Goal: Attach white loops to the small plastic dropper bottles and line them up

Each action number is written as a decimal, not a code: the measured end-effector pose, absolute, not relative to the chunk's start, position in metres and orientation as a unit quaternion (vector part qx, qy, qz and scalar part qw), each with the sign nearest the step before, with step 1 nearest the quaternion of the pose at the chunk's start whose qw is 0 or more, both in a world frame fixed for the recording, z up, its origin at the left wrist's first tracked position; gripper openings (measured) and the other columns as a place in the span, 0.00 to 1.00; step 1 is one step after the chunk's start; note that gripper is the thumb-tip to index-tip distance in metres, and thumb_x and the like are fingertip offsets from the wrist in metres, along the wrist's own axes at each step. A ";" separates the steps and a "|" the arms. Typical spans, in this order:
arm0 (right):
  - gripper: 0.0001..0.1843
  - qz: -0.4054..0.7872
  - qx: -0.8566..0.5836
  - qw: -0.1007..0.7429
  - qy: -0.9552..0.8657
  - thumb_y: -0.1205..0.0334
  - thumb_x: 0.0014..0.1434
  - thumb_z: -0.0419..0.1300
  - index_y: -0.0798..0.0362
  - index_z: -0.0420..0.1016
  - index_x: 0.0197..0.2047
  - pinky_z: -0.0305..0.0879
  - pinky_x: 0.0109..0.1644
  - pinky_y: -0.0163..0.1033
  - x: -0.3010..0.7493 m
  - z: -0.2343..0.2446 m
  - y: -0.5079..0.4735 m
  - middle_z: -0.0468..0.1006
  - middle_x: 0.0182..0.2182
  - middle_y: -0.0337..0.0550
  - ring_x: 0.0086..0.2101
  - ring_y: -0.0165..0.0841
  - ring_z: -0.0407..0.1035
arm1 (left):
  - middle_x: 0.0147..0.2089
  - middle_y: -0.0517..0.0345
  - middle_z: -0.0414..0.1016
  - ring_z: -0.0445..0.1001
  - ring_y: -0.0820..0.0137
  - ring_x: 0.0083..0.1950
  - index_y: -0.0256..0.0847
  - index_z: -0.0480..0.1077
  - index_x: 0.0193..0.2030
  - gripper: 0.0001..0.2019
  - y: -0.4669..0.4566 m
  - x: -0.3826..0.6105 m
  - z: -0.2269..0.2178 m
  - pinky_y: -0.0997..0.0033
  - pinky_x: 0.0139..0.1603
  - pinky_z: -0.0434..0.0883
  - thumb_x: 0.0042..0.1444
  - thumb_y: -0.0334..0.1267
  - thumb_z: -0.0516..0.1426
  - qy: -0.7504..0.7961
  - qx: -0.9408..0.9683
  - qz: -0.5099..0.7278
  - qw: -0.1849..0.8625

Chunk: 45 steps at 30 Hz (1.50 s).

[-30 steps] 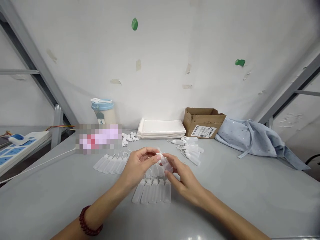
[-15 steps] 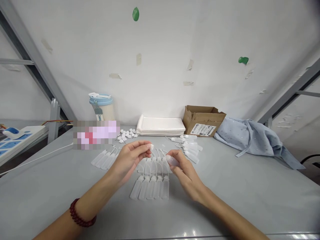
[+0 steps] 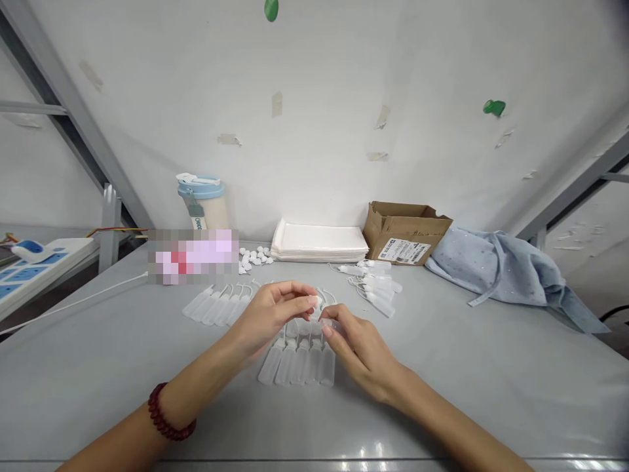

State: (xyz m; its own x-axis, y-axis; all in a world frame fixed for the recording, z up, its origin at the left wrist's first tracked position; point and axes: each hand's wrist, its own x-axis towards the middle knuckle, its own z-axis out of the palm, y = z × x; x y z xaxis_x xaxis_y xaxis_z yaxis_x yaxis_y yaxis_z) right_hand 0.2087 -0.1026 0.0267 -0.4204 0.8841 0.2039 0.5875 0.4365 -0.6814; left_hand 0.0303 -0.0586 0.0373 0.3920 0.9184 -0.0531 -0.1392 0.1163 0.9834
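Observation:
My left hand [image 3: 278,311] pinches a small white cap [image 3: 317,304] between thumb and fingertips. Close beside it, my right hand [image 3: 363,347] is closed around a small translucent plastic bottle [image 3: 333,324], mostly covered by its fingers. The cap is right at the bottle's upper end; whether they touch I cannot tell. Under both hands, a front row of similar translucent bottles [image 3: 297,364] with thin white loops lies on the table, and another row behind is partly hidden. More bottles [image 3: 216,307] lie side by side to the left of my left hand.
Loose white caps [image 3: 253,257] lie at the back, beside a stack of white trays [image 3: 322,242]. Further right are looped bottles [image 3: 378,288], an open cardboard box [image 3: 405,236] and blue cloth [image 3: 491,269]. A blue-lidded cup [image 3: 209,206] and a power strip [image 3: 44,265] stand left.
My left hand has moved right and slightly down, bringing the white cap up to the bottle in my right hand. The right hand has shifted slightly. The view has tilted down a little.

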 end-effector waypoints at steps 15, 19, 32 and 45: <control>0.12 0.342 -0.466 0.338 -0.742 0.56 0.66 0.43 0.52 0.63 0.37 0.54 0.30 0.34 0.211 0.026 -0.100 0.63 0.23 0.34 0.25 0.29 0.58 | 0.32 0.56 0.74 0.72 0.68 0.35 0.40 0.74 0.36 0.09 -0.061 0.030 0.038 0.72 0.36 0.68 0.50 0.41 0.63 0.345 0.618 0.343 0.617; 0.13 0.336 -0.474 0.339 -0.740 0.58 0.66 0.44 0.52 0.63 0.34 0.54 0.30 0.34 0.212 0.025 -0.098 0.65 0.25 0.35 0.26 0.28 0.59 | 0.34 0.55 0.76 0.74 0.66 0.38 0.41 0.75 0.36 0.09 -0.062 0.030 0.036 0.70 0.38 0.70 0.50 0.41 0.62 0.353 0.630 0.339 0.603; 0.15 0.300 -0.480 0.275 -0.778 0.55 0.65 0.44 0.53 0.64 0.31 0.50 0.27 0.34 0.215 0.028 -0.097 0.59 0.20 0.33 0.21 0.28 0.53 | 0.35 0.53 0.75 0.72 0.68 0.34 0.42 0.78 0.35 0.07 -0.066 0.030 0.041 0.70 0.34 0.68 0.56 0.34 0.57 0.286 0.789 0.358 0.410; 0.13 0.533 -0.454 0.355 -0.619 0.55 0.60 0.53 0.54 0.64 0.29 0.45 0.26 0.33 0.213 0.031 -0.095 0.54 0.21 0.32 0.23 0.26 0.48 | 0.38 0.51 0.76 0.73 0.66 0.39 0.40 0.75 0.39 0.09 -0.069 0.033 0.039 0.69 0.41 0.68 0.59 0.30 0.53 0.269 0.819 0.395 0.317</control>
State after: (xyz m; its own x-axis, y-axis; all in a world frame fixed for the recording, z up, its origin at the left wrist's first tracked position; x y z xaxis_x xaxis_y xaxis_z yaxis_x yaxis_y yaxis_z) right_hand 0.2130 -0.0949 0.0311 -0.3355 0.9410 -0.0442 0.1831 0.0191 -0.9829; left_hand 0.0334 -0.0686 0.0388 0.5440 0.6907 0.4763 0.1898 -0.6543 0.7320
